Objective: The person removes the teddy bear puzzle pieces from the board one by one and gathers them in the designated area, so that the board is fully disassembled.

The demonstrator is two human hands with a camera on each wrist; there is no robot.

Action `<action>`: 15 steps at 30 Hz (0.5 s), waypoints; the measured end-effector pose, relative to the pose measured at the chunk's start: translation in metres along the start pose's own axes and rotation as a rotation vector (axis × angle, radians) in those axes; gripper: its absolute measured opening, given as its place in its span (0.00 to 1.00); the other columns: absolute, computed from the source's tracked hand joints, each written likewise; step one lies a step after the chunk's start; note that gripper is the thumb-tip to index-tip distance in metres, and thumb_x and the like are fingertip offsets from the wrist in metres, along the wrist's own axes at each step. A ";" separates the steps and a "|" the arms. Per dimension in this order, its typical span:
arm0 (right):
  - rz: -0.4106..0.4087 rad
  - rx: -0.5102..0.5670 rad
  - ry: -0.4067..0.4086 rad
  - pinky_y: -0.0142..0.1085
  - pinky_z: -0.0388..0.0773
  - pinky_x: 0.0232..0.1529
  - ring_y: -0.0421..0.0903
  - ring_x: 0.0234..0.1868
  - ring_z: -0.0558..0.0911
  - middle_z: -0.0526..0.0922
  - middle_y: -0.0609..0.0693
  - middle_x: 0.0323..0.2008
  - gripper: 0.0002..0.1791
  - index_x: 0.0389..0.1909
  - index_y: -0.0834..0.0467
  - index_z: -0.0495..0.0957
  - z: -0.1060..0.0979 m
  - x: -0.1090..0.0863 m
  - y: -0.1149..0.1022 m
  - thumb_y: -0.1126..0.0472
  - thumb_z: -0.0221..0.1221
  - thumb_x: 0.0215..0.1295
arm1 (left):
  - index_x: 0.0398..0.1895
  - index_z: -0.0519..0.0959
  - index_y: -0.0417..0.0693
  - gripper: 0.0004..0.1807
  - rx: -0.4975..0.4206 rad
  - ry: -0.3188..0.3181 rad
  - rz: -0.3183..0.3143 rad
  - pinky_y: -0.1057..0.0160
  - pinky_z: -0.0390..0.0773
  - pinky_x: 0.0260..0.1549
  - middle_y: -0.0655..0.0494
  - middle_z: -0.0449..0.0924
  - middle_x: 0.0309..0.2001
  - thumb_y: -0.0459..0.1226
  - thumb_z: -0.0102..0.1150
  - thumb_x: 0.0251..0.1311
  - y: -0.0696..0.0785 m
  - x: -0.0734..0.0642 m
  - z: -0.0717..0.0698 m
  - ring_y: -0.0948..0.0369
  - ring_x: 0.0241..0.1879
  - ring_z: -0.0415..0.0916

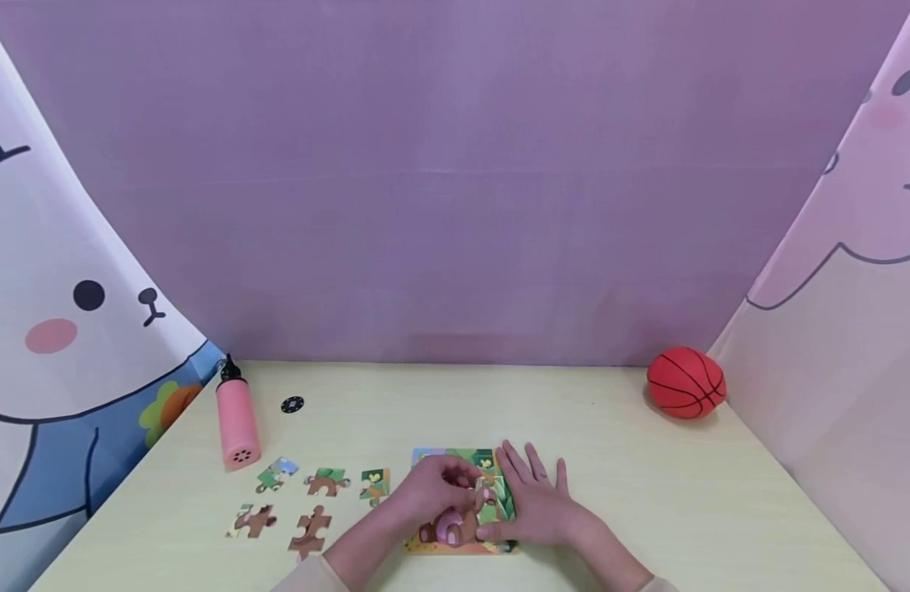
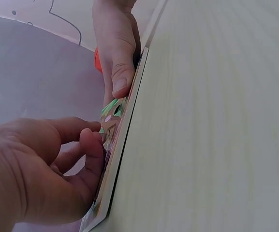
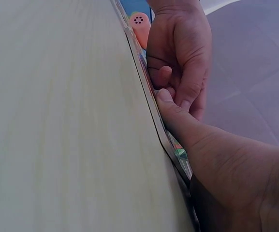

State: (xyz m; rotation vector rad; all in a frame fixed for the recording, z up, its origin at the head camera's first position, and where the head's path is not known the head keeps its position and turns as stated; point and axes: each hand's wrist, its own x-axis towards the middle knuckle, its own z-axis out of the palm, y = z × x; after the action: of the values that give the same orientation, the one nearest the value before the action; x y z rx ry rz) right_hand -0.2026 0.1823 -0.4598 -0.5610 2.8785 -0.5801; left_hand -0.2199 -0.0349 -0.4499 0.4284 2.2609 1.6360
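Puzzle (image 1: 455, 530) lies lower centre of frame, left hand (image 1: 432, 488), grip nearly closed, apparently pinching a piece (image 2: 110, 123), right hand (image 1: 538, 507) spread, presumably steadying, this fitting step likely needing alignment then pressing, loose pieces (image 1: 309, 530) lower left

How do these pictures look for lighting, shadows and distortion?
Head view: soft, fairly even light, a faint shadow under the red basketball, which looks stretched, perhaps by the lens; left wrist view: dimmer, with the jigsaw board foreshortened almost edge-on and no strong glare; right wrist view: also dim, darkest beneath the right hand.
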 end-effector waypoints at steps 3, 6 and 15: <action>0.006 -0.014 -0.005 0.75 0.26 0.64 0.65 0.78 0.39 0.43 0.55 0.81 0.67 0.81 0.58 0.46 -0.002 -0.001 -0.002 0.20 0.59 0.52 | 0.46 0.83 0.42 0.12 -0.006 0.004 0.011 0.64 0.77 0.28 0.52 0.79 0.36 0.30 0.68 0.59 0.000 0.000 0.000 0.58 0.30 0.75; 0.013 -0.022 -0.012 0.75 0.27 0.64 0.65 0.78 0.39 0.43 0.55 0.81 0.67 0.81 0.58 0.46 -0.002 -0.001 -0.003 0.21 0.59 0.52 | 0.46 0.82 0.41 0.11 -0.013 0.002 0.026 0.67 0.75 0.21 0.52 0.79 0.34 0.28 0.66 0.60 0.000 0.000 0.002 0.60 0.25 0.74; -0.023 0.004 0.014 0.76 0.25 0.62 0.67 0.78 0.39 0.43 0.58 0.80 0.66 0.81 0.60 0.46 0.004 0.002 0.003 0.20 0.55 0.55 | 0.45 0.82 0.40 0.10 -0.038 0.006 0.058 0.69 0.72 0.18 0.51 0.79 0.31 0.26 0.63 0.61 -0.003 0.001 0.004 0.62 0.20 0.72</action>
State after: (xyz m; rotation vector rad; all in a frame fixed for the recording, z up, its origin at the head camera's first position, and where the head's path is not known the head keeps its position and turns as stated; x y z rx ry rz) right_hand -0.2048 0.1828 -0.4646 -0.5925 2.8867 -0.5946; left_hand -0.2194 -0.0321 -0.4539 0.4846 2.2377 1.7078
